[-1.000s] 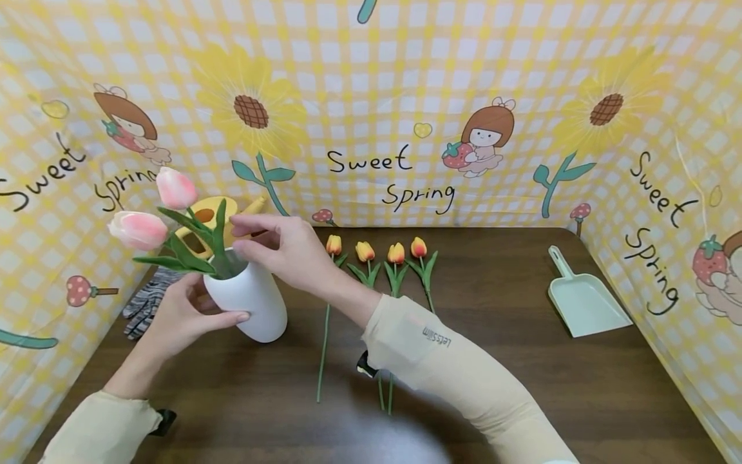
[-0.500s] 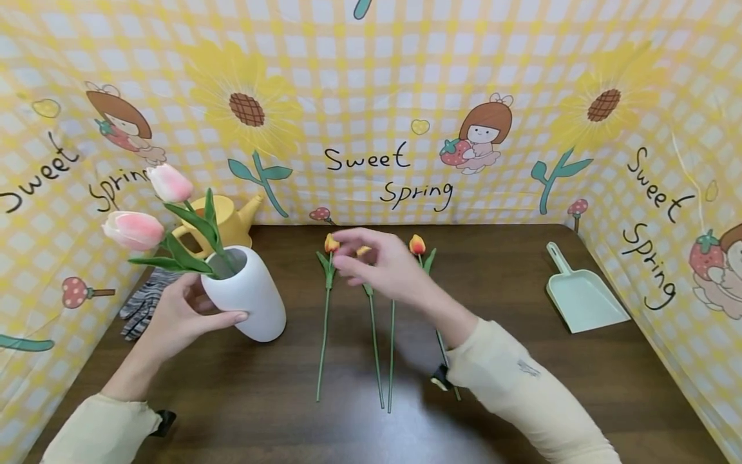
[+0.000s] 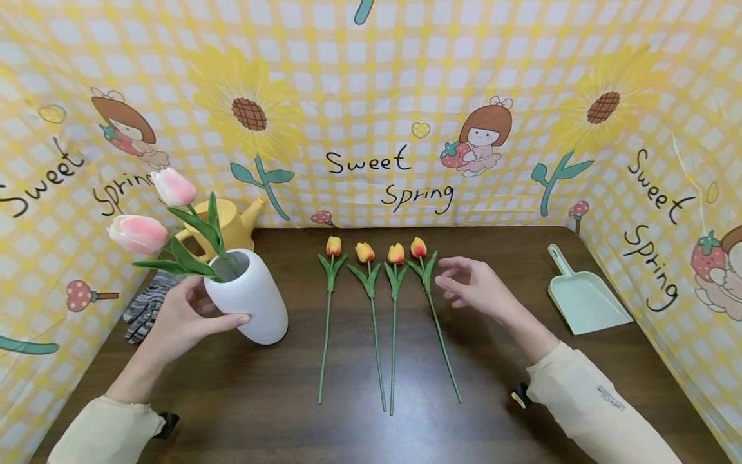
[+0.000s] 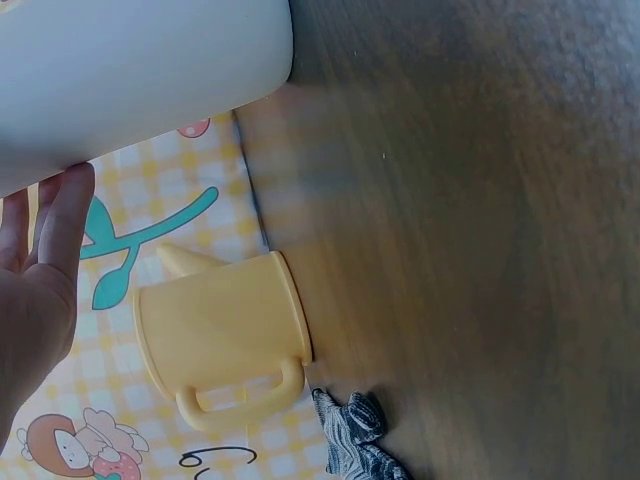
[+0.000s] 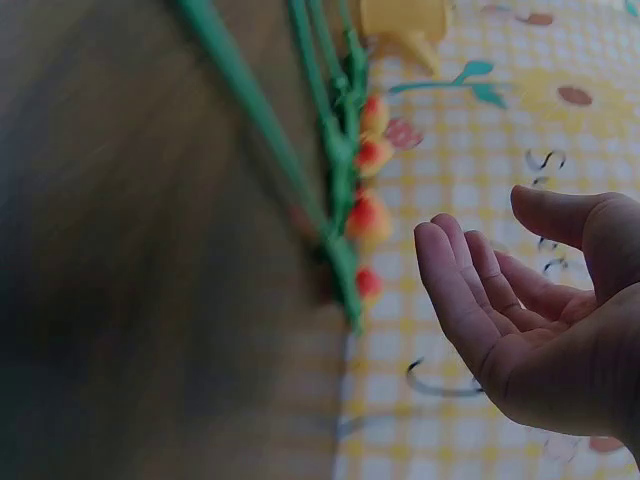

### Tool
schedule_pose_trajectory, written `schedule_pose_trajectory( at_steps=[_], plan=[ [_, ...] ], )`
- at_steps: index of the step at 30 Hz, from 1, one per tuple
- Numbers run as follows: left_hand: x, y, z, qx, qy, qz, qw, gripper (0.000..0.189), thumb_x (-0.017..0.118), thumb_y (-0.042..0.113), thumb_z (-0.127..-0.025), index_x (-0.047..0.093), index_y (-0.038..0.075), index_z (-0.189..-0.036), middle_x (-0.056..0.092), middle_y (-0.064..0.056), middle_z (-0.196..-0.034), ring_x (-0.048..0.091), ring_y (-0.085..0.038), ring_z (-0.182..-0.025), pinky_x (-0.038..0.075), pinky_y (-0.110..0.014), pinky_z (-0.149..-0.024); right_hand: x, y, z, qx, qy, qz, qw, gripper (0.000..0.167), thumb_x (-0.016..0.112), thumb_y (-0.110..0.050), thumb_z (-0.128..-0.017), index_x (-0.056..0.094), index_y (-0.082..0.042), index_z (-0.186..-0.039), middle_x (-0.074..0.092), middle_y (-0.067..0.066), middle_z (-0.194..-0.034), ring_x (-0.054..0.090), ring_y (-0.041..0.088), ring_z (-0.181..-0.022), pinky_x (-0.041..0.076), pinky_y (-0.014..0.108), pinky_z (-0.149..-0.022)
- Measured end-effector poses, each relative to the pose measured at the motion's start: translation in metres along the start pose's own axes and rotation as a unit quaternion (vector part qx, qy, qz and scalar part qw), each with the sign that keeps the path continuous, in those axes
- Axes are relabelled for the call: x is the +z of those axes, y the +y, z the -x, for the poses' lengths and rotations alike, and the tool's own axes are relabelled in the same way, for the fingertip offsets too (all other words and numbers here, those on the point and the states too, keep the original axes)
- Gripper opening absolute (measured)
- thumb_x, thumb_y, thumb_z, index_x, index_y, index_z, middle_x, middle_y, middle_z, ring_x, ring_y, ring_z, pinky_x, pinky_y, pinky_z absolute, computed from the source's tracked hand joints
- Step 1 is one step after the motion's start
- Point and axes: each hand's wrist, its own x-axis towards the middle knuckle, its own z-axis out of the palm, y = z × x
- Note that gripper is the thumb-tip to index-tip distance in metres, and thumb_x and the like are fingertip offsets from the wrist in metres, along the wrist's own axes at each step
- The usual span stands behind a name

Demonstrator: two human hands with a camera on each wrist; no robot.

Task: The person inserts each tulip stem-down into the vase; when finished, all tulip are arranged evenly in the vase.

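Observation:
My left hand (image 3: 185,319) grips a white vase (image 3: 257,303) by its side, thumb across the front, and the vase leans to the left. Two pink-and-white tulips (image 3: 139,233) with green leaves stand in its mouth. In the left wrist view the fingers (image 4: 65,220) lie against the vase (image 4: 150,70). Several orange-yellow tulips lie side by side on the table, stems toward me. My right hand (image 3: 476,283) is just right of the rightmost orange tulip (image 3: 418,247), with nothing in it. The right wrist view shows that hand (image 5: 540,310) with fingers loosely extended, apart from the flowers.
Behind the vase stands a yellow watering can (image 3: 232,219). A grey striped glove (image 3: 145,306) lies at the left, partly hidden by the left hand. A pale green dustpan (image 3: 585,299) rests at the right of the dark wooden table (image 3: 371,438). Checkered cloth surrounds the table's back and sides.
My right hand has left the tulips at the vase's mouth and moved right, across the orange tulips, to beside the rightmost one. The left hand stays on the vase.

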Motion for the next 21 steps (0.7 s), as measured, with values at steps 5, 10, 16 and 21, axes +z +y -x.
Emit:
schedule_pose_trajectory(
  at_steps=[5,10,16,21],
  plan=[
    [0.0,0.0,0.0,-0.002,0.001,-0.016,0.9999,0.079,0.088,-0.017,-0.065,0.055,0.0,-0.135,0.065,-0.014,-0.116,0.072,-0.016,-0.098,0.061,-0.027,-0.078,-0.009,0.021,0.003,0.039,-0.015,-0.003,0.9991,0.056,0.072,-0.02,-0.097,0.05,0.006,-0.14,0.064,0.02,-0.114,0.07,0.041,-0.093,0.064,0.041,-0.068],
    [-0.001,0.0,-0.001,0.0,0.006,-0.026,0.9997,0.079,0.089,-0.017,-0.064,0.056,0.0,-0.134,0.065,-0.013,-0.118,0.071,-0.015,-0.099,0.061,-0.027,-0.08,-0.008,0.033,0.002,0.101,-0.089,-0.002,0.9909,0.069,0.075,-0.028,-0.094,0.044,0.007,-0.145,0.063,0.018,-0.114,0.068,0.031,-0.092,0.064,0.042,-0.069],
    [-0.001,-0.001,-0.001,0.001,0.005,-0.024,0.9997,0.078,0.088,-0.017,-0.064,0.056,0.0,-0.134,0.064,-0.013,-0.117,0.07,-0.016,-0.099,0.061,-0.028,-0.08,-0.001,0.046,-0.005,0.138,-0.126,0.015,0.9822,0.071,0.08,-0.032,-0.089,0.047,0.004,-0.14,0.062,0.016,-0.104,0.066,0.026,-0.079,0.063,0.042,-0.064],
    [-0.002,0.0,0.001,0.001,0.002,-0.019,0.9998,0.079,0.088,-0.017,-0.065,0.055,0.0,-0.135,0.064,-0.013,-0.119,0.07,-0.016,-0.1,0.061,-0.028,-0.08,0.006,0.048,-0.01,0.164,-0.118,0.013,0.9793,0.067,0.083,-0.032,-0.087,0.049,0.002,-0.133,0.061,0.016,-0.096,0.067,0.026,-0.069,0.063,0.04,-0.06]
  ],
)
